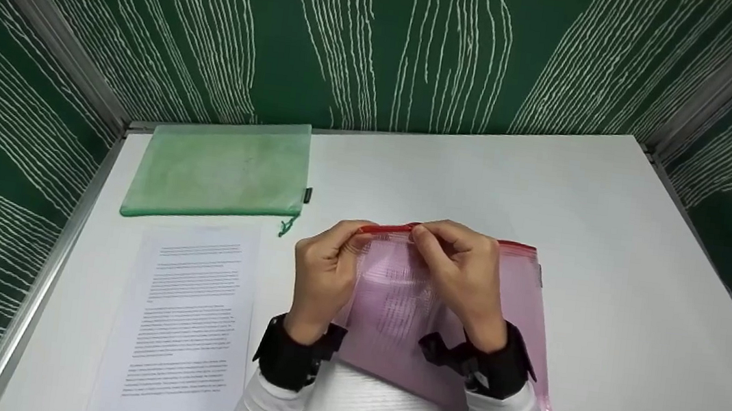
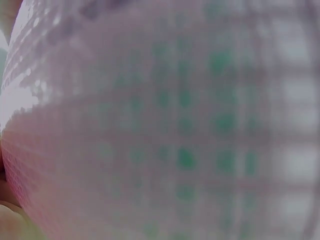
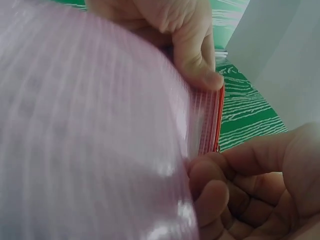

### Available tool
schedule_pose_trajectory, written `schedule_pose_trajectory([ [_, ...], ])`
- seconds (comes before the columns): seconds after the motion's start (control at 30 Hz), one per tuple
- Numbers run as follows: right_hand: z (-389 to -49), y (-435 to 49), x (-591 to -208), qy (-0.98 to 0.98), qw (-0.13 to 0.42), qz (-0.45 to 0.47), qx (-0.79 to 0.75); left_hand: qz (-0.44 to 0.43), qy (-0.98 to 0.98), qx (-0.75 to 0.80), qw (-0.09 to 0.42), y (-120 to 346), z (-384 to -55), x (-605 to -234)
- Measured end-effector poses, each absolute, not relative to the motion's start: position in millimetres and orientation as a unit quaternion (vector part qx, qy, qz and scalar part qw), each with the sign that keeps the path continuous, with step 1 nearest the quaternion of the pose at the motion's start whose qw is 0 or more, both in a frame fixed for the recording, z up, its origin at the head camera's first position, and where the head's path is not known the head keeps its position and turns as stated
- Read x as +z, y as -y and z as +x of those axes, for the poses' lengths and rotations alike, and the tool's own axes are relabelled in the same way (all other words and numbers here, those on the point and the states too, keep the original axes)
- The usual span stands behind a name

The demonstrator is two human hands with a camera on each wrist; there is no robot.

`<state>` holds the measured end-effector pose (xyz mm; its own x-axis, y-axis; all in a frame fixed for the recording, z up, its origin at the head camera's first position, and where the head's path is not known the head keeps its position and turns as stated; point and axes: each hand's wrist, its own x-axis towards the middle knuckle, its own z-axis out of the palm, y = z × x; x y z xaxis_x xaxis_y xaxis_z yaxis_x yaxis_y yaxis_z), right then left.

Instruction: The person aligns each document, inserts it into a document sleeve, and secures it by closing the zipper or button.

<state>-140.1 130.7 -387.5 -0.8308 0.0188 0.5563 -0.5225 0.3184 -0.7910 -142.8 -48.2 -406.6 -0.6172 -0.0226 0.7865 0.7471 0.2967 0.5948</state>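
Pink mesh zip pouch (image 1: 388, 315), folks
left hand (image 1: 325, 270) + right hand (image 1: 466, 272) pinching its red zipper (image 1: 388, 228) (green pouch (image 1: 225, 167) chilling off left)

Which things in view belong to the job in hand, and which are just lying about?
In the job:
pink pouch
red zipper, its edge pinched by left grip and right grip

Apparently just lying about, untouched:
green pouch
printed sheet
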Motion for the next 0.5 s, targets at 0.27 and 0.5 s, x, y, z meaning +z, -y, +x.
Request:
schedule_pose_trajectory([
  [0.27,-140.8,-133.0,-386.4,0.776,0.249,0.156,0.558,-0.252,0.718,-0.540,0.358,50.2,-142.2,-405.1],
  [0.5,-141.1,-134.5,-385.3,0.769,0.240,0.148,0.573,-0.251,0.714,-0.546,0.360,50.8,-142.8,-405.8],
])
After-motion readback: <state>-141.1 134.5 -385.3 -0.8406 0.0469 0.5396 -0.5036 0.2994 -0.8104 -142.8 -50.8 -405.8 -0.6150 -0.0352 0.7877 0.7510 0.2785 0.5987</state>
